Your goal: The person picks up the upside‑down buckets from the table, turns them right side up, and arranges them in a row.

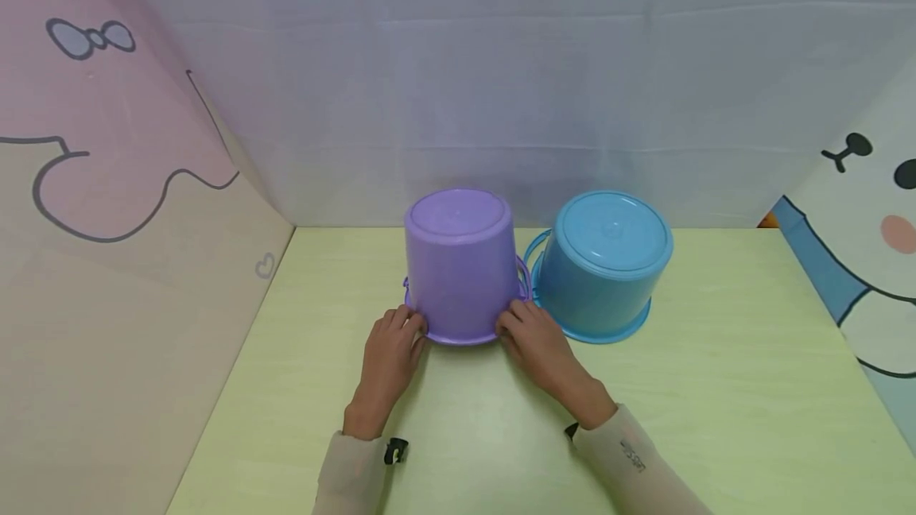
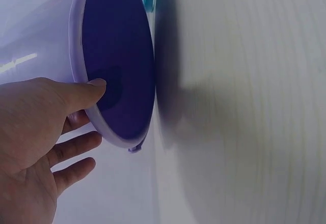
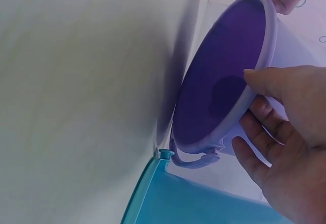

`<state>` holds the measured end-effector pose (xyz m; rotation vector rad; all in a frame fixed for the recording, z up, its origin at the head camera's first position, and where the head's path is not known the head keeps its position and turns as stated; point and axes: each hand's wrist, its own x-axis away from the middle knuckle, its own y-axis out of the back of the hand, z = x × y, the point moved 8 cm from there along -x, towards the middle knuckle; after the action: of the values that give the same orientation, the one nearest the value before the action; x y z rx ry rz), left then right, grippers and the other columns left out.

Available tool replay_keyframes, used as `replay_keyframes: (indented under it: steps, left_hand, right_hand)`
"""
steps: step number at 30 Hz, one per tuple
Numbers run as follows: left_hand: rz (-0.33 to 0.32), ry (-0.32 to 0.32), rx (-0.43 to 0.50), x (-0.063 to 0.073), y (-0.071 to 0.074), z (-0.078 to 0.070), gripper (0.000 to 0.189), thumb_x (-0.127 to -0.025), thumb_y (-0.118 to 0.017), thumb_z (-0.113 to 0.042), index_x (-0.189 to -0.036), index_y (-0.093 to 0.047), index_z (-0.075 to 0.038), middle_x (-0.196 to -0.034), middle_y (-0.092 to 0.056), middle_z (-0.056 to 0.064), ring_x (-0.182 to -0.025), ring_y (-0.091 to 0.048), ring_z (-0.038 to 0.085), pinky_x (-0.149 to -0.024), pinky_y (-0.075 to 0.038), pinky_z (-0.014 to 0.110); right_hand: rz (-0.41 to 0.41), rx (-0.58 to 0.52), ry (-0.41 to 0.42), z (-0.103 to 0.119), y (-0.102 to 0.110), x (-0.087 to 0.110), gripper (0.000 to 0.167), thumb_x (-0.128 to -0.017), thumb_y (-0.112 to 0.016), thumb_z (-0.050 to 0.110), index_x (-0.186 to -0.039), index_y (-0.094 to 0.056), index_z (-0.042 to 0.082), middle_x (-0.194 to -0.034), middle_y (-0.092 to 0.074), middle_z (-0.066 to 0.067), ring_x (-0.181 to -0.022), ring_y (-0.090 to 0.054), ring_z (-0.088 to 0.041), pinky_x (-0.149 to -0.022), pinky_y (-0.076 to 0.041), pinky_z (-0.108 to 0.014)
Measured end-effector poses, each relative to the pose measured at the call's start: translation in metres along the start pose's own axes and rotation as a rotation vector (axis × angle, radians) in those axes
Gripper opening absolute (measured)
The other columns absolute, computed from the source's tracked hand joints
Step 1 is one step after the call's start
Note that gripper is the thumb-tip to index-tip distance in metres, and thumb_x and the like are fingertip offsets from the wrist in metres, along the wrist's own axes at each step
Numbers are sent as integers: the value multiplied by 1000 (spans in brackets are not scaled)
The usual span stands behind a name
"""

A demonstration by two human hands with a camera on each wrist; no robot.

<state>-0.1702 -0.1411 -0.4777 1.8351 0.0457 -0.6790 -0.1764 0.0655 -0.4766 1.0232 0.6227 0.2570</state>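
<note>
An upside-down purple bucket point(image 1: 460, 276) is tipped, its near rim raised off the table while the far rim stays down. At the left of that near rim my left hand point(image 1: 393, 344) pinches the edge, with the thumb point(image 2: 89, 92) hooked just inside the mouth. My right hand point(image 1: 540, 344) grips the rim on the other side in the same way, its thumb point(image 3: 267, 80) over the lip. The dark purple inside shows in both wrist views. A purple handle point(image 3: 196, 160) hangs at the bucket's right side.
A blue bucket point(image 1: 608, 276) stands upside down close to the right of the purple one, its handle point(image 1: 538, 245) between them. The pale yellow-green table point(image 1: 458, 435) meets a white cloth backdrop point(image 1: 458, 86) behind the buckets. Cartoon-printed panels point(image 1: 122, 300) flank the sides.
</note>
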Motion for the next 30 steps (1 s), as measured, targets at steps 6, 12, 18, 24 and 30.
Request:
replay_keyframes:
  steps: [6, 12, 18, 24, 30]
  left_hand:
    - [-33, -11, 22, -1, 7, -2, 30, -79, -90, 0, -89, -64, -11, -98, -61, 5, -95, -63, 31, -79, -54, 46]
    - [-40, -14, 36, -2, 11, -4, 30, -79, -90, 0, -90, -65, -11, -99, -62, 5, -96, -63, 31, -78, -54, 45]
    - [-64, -3, 73, -4, 18, -5, 30, -79, -91, 0, -91, -66, -10, -99, -62, 5, -99, -64, 31, -78, -55, 44]
    - [-82, 7, 93, -7, 24, -5, 30, -78, -92, 0, -92, -67, -9, -99, -62, 5, -99, -65, 31, -75, -55, 43]
    - [-95, 7, 103, -9, 26, -6, 31, -78, -93, -2, -93, -67, -9, -99, -63, 5, -98, -65, 30, -75, -54, 43]
  right_hand:
    - [-23, -28, 4, 0, 4, 1, 15, -92, -78, 0, -96, -67, 9, -94, -57, -2, -90, -56, -25, -75, -50, -39]
    - [-67, -47, 22, 1, 9, 3, 16, -92, -79, 0, -96, -67, 10, -94, -58, -2, -90, -57, -24, -75, -51, -39]
    - [-113, -67, 41, 2, 17, 4, 20, -88, -82, -1, -98, -67, 9, -97, -61, -3, -92, -60, -25, -77, -54, -41]
    - [-110, -71, -5, -5, 17, 4, 22, -87, -83, -2, -100, -68, 7, -101, -63, -5, -96, -62, -28, -81, -55, -44]
    - [-152, -105, 7, -10, 19, 6, 24, -86, -84, -4, -99, -67, 7, -100, -63, -5, -95, -64, -27, -81, -57, -43]
